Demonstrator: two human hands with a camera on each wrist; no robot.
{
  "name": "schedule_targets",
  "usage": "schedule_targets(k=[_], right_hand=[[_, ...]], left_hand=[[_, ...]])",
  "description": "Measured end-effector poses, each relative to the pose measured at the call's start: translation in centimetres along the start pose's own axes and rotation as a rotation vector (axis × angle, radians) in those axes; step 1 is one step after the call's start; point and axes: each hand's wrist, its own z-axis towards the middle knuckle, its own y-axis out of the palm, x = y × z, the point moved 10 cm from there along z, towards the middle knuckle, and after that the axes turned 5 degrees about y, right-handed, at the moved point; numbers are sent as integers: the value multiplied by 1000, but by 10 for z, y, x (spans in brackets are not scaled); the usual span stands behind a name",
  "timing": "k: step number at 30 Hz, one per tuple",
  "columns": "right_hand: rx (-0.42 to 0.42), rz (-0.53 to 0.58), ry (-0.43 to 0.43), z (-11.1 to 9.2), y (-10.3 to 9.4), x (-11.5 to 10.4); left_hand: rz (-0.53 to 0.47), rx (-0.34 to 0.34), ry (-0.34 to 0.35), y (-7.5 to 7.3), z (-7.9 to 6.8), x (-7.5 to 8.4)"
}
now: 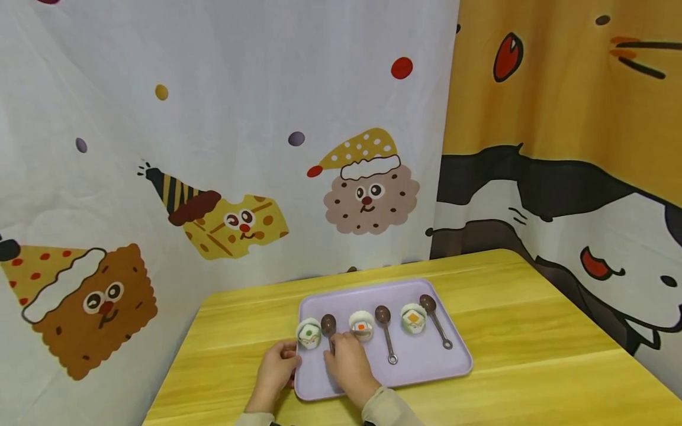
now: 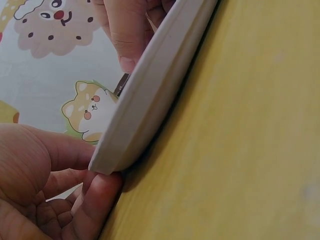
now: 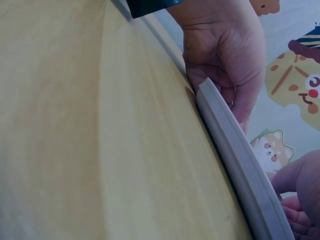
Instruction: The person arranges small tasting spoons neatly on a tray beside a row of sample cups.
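A lilac tray [image 1: 426,355] lies on the table. My left hand [image 1: 275,371] pinches its left rim, with the thumb side above and curled fingers beneath in the left wrist view. Over the tray's left part, my right hand [image 1: 348,367] pinches the handle of the leftmost brown spoon [image 1: 328,324]; its bowl points to the back. The thumb partly hides that handle. Beside this spoon stand a white cup with a green dot [image 1: 309,334] on the left and a white cup with an orange square [image 1: 362,326] on the right.
Further right on the tray are a second brown spoon [image 1: 383,316], a white cup with a yellow-orange square [image 1: 414,319] and a third brown spoon [image 1: 428,303]. The yellow wood-grain table [image 1: 533,331] reaches back to a printed curtain [image 1: 240,106].
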Motion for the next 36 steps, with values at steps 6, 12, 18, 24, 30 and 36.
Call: schedule_targets(k=[6,12,18,24,30,36], right_hand=[[18,15,-3,-2,-2,-3],[8,13,6,-5,-2,-2],[-21,22,17,-5,-11,0],[20,16,-40,10,-60,0],[30,-97,-41,55,-138,32],[-41,-282,-79,107,-203,82]], left_hand=[[11,5,-3,-3,-1,-2],[2,-2,-10,-4,-2,-5],[-23,-24,1,-3,-4,-4],[-4,-38,0,-12,-3,4],[251,18,105,-46,9,45],[581,15,201,-85,26,89]])
